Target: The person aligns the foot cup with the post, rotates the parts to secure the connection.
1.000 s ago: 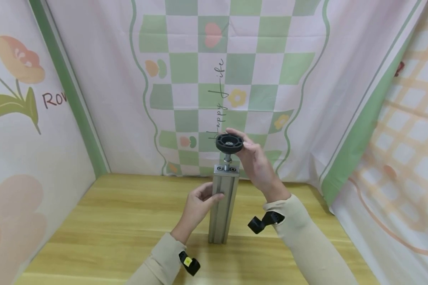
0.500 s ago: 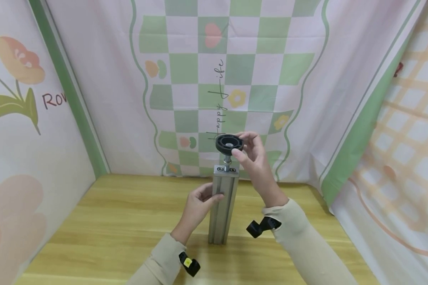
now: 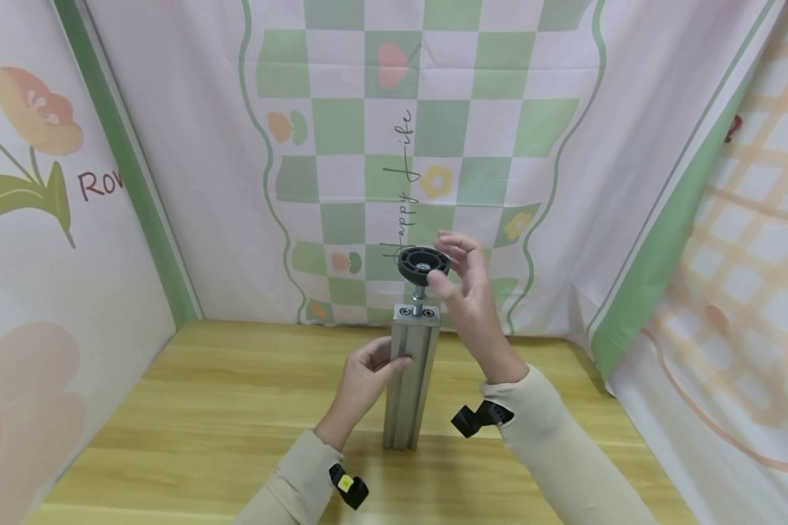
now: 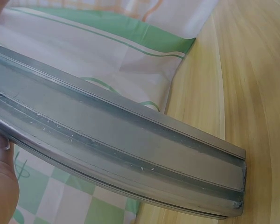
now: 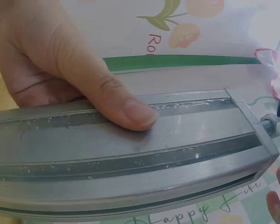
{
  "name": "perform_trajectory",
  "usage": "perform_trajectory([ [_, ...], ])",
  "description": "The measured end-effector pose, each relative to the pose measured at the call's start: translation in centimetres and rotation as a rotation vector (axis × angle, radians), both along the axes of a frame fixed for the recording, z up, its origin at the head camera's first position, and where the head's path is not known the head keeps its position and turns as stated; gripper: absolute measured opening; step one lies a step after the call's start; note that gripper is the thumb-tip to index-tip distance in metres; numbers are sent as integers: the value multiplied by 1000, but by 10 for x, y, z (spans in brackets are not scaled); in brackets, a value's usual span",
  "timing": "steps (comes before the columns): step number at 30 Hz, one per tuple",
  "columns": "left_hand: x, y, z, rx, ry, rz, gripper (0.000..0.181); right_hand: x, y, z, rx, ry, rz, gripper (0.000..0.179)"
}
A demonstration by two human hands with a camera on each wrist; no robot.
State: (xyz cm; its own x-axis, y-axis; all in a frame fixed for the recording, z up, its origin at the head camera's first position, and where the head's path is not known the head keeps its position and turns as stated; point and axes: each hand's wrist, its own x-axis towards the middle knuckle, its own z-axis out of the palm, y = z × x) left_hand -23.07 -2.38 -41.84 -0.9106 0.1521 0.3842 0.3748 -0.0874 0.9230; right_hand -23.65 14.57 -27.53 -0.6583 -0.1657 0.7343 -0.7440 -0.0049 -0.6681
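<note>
An aluminium profile (image 3: 410, 394) stands upright on the table, an end plate (image 3: 405, 319) with two screws on its top. Out of that plate rises a threaded stud with a nut (image 5: 273, 122), carrying a round black levelling foot (image 3: 415, 277). My left hand (image 3: 357, 383) grips the profile's upper half, and its thumb (image 5: 135, 114) lies across the metal face in the right wrist view. Beside the foot is my right hand (image 3: 478, 310), fingers spread and blurred above and behind the rim. Its thumb is close to the rim; whether it touches I cannot tell.
The wooden table (image 3: 236, 408) extends around the profile on both sides. Behind it hangs a checked green and white curtain (image 3: 394, 175), with printed cloth walls at left and right. Each wrist wears a black camera mount (image 3: 482, 417).
The right hand has swung from behind the foot round to its near side, and its fingers have now spread off the rim. The foot has turned slightly. The left hand stays put.
</note>
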Motion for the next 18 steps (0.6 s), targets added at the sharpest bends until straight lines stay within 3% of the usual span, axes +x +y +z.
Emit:
perform_trajectory([
  [6,0,0,0,5,-13,-11,40,-7,4,4,-3,-107,260,55],
  [9,0,0,-1,9,-14,-10,39,-10,6,3,-19,-148,350,56],
  [18,0,0,1,11,-15,-10,39,-14,6,1,-87,-204,468,50],
])
